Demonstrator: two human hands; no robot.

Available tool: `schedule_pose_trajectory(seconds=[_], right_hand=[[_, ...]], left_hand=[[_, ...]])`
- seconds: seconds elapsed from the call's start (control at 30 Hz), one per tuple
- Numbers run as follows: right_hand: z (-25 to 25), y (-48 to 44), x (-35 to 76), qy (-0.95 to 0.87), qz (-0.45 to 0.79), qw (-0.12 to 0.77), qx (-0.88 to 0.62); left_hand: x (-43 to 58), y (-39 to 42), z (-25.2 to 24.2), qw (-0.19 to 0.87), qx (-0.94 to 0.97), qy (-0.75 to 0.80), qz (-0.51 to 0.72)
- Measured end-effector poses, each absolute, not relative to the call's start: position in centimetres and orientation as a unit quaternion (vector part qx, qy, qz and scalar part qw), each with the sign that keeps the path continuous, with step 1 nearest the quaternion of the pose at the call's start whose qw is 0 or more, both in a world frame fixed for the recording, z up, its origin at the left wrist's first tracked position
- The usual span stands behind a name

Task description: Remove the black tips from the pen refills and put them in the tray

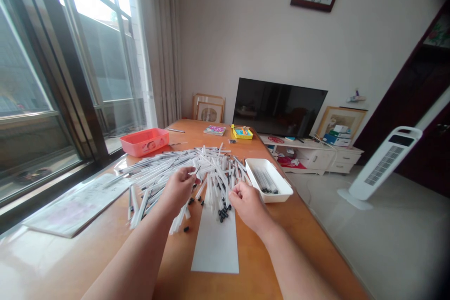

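My left hand [180,190] is closed in a pinch over the pile, with what looks like a thin dark-tipped pen refill [198,169] at its fingertips. To the right, my right hand [246,202] is also pinched closed, beside the white tray; whatever lies between its fingers is too small to make out. Between and behind both hands spreads a heap of translucent white pen barrels [215,183] mixed with thin refills. Several black caps [222,215] lie by the near ends of the barrels. Under them is a white paper strip [215,253].
A white tray [281,195] holding dark-tipped pens stands near the table's right edge. At the back left is a red plastic basket [146,144]. A large sheet [75,208] lies at left. Farther back are a yellow box [242,134] and a booklet [214,130].
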State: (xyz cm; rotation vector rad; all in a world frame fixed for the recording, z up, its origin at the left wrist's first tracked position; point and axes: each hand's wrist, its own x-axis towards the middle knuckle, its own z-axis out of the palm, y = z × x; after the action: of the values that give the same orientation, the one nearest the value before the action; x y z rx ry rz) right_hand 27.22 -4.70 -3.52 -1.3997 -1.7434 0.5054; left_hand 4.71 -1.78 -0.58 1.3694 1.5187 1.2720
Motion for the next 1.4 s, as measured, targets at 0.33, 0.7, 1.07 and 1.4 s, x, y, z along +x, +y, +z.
schedule_pose_trajectory(seconds=[0.33,0.7,1.07,1.4], right_hand=[[-3.0,-6.5,25.8,-0.713,0.384,0.366,-0.458],[-3.0,-6.4,25.9,-0.717,0.368,0.362,-0.468],[-3.4,-6.2,25.9,-0.711,0.346,0.377,-0.481],[-3.3,-6.1,25.9,-0.699,0.362,0.401,-0.468]], left_hand=[[4.4,-1.5,-0.1,0.537,0.331,0.458,0.627],[4.4,-1.5,-0.3,0.560,0.313,0.424,0.639],[5.3,-1.9,-0.3,0.600,0.332,0.392,0.613],[6.4,-2.7,-0.5,0.635,0.378,0.382,0.555]])
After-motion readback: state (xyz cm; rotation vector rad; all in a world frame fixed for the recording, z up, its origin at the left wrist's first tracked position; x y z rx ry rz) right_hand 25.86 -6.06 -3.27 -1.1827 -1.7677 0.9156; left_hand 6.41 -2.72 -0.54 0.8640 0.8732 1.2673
